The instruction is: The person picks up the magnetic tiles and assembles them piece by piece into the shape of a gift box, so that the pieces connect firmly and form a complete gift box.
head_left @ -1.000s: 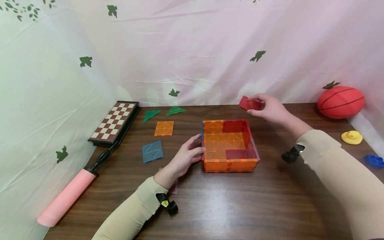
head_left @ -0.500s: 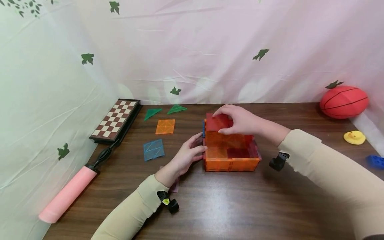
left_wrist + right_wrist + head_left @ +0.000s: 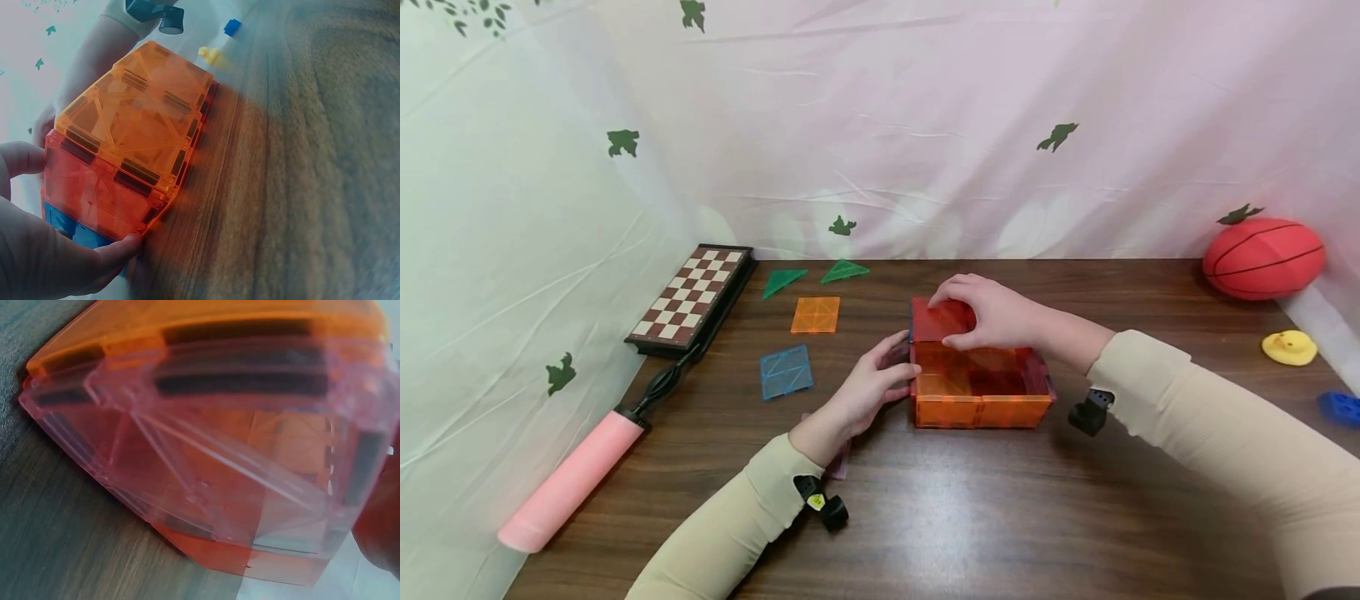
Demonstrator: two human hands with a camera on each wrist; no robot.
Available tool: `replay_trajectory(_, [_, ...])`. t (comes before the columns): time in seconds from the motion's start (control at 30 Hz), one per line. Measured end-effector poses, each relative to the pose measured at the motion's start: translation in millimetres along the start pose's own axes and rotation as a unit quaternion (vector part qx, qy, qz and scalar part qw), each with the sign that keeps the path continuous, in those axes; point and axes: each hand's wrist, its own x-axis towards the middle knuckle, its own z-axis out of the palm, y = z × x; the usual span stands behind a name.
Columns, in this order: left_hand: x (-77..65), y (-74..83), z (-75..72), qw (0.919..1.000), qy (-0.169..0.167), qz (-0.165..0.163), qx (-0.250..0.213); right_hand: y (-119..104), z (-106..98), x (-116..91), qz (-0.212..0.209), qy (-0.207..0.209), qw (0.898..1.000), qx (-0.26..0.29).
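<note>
An open-topped box of translucent magnetic tiles (image 3: 946,412) stands on the table, with orange tiles on its front. In the head view my right hand (image 3: 996,315) pinches a red square magnetic tile (image 3: 924,322) at the box's far left corner, level with its upper edge. My left hand (image 3: 867,390) holds the box's left side. The left wrist view shows its fingertips at two edges of a red side tile (image 3: 94,187), beside a blue tile (image 3: 87,236). A pinkish side tile (image 3: 187,462) fills the right wrist view; the right fingertips are hidden there.
Left of the box lie a blue square tile (image 3: 786,372), an orange square tile (image 3: 816,315) and green triangle tiles (image 3: 784,282). A chessboard (image 3: 688,298) and pink hand pump (image 3: 574,479) lie further left. A red ball (image 3: 1264,260), rubber duck (image 3: 1290,347) and blue block (image 3: 1339,409) sit right.
My right hand has carried the red tile leftward from beyond the box's right side, then lowered it onto the far left corner. My left hand stays at the box's side.
</note>
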Motion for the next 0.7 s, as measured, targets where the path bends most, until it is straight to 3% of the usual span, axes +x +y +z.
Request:
replay_trajectory(0.33, [-0.5, -0.7, -0.7, 1.0, 0.002, -0.007, 0.001, 3, -2, -4, 0.003, -0.008, 1.0, 0.009])
replay_trajectory(0.43, [-4.8, 6.1, -4.1, 0.9999, 0.009, -0.009, 0.008, 5, -7, -12, 0.011, 0.023, 0.999, 0.02])
replay_trajectory(0.53, [-14.0, 17.5, -15.1, 0.9986, 0.018, 0.004, 0.05, 6, -14, -29, 0.049, 0.065, 0.995, 0.051])
replay_trajectory(0.6, [-20.7, 23.5, -28.2, 0.9921, 0.027, 0.019, 0.121, 8, -17, -44, 0.082, 0.09, 0.989, 0.085])
replay_trajectory(0.63, [-24.5, 26.1, -35.9, 0.9842, 0.031, 0.03, 0.172, 9, -18, -52, 0.098, 0.102, 0.985, 0.104])
replay_trajectory(0.7, [-31.7, 29.6, -53.2, 0.957, 0.043, 0.047, 0.283, 11, -17, -66, 0.13, 0.123, 0.973, 0.146])
